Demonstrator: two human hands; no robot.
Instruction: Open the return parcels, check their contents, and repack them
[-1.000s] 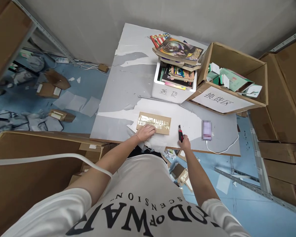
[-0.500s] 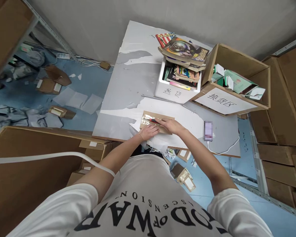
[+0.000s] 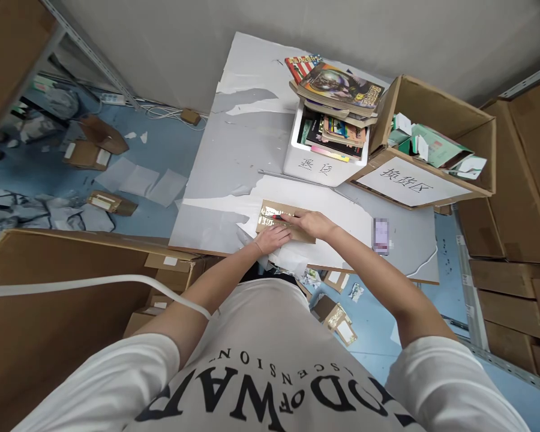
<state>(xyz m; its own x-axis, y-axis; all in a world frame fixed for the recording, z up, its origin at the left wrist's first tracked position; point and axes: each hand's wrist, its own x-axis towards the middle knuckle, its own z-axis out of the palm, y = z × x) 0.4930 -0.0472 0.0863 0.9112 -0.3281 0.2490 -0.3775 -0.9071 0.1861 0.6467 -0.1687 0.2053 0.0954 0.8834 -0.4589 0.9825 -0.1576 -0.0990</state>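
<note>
A flat brown cardboard parcel lies near the front edge of the table, with shiny tape over its left part. My left hand rests on its near left side, fingers stretched out and pressing down. Over the parcel's middle, my right hand is closed round a slim red-and-black utility knife, whose tip points left over the taped part. The hand covers most of the knife, so I cannot tell how deep its blade sits. White crumpled paper lies just below the parcel at the table edge.
Behind the parcel stand a white bin piled with books and an open carton holding green-white boxes. A phone with a white cable lies right. A large carton stands left; parcels and paper litter the blue floor.
My right hand has shifted slightly with the knife, its wrist higher and the elbow further out to the right. My left hand stays on the parcel.
</note>
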